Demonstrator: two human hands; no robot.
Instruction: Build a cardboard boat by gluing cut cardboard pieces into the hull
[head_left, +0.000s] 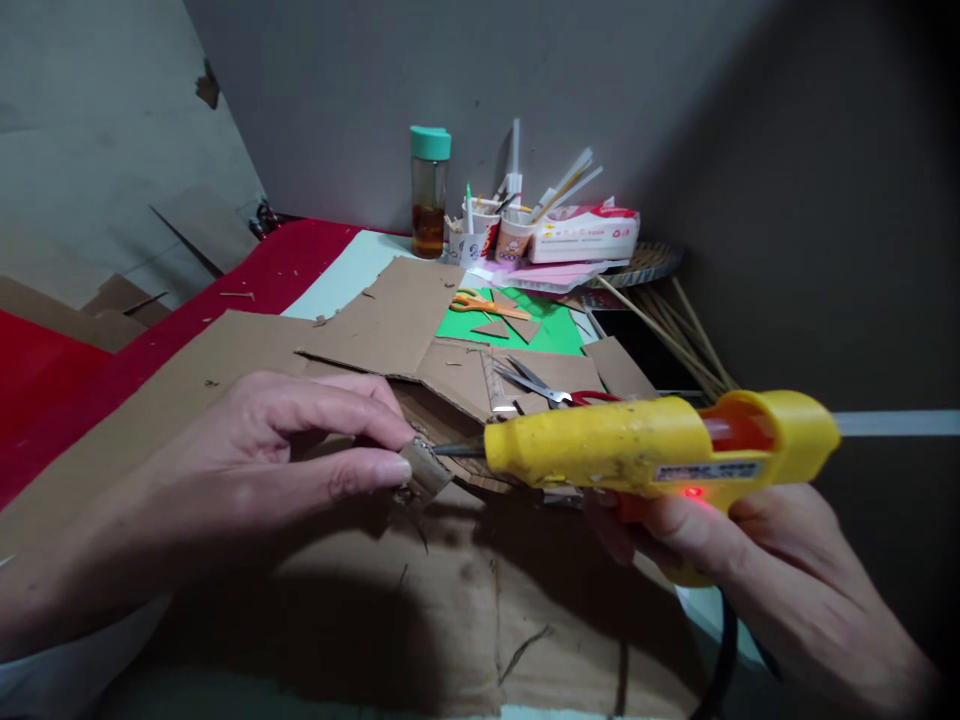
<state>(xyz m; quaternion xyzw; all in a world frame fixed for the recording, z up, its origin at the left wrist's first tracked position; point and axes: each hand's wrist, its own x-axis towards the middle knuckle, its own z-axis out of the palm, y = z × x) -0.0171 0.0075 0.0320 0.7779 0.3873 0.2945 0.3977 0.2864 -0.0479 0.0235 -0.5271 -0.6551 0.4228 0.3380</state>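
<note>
Hands busy over cardboard. Left hand pinches small cardboard piece between thumb and forefinger, clamped tight, just at 7 o'clock of frame centre. Right hand wraps the grip of yellow hot glue gun, closed on it, forefinger by the trigger. Gun lies level, pointing to 9 o'clock. Metal nozzle sits at the piece's right edge; touching or just short, cannot tell. Red light lit on gun's side. Black cord drops from the grip toward 6 o'clock. Hands well apart, piece and gun between them. Big cardboard sheets underneath, overlapping, rough-cut.

At 12 o'clock of the gun: silver scissors on cardboard, beyond them orange scissors on green paper. Far back at 12 o'clock: bottle with teal cap, amber liquid low in it. Paper cups stuffed with sticks and pens at its 3 o'clock, tissue pack further to 3 o'clock. Bamboo skewers at 1 o'clock of the gun. Red cloth at 10 o'clock.
</note>
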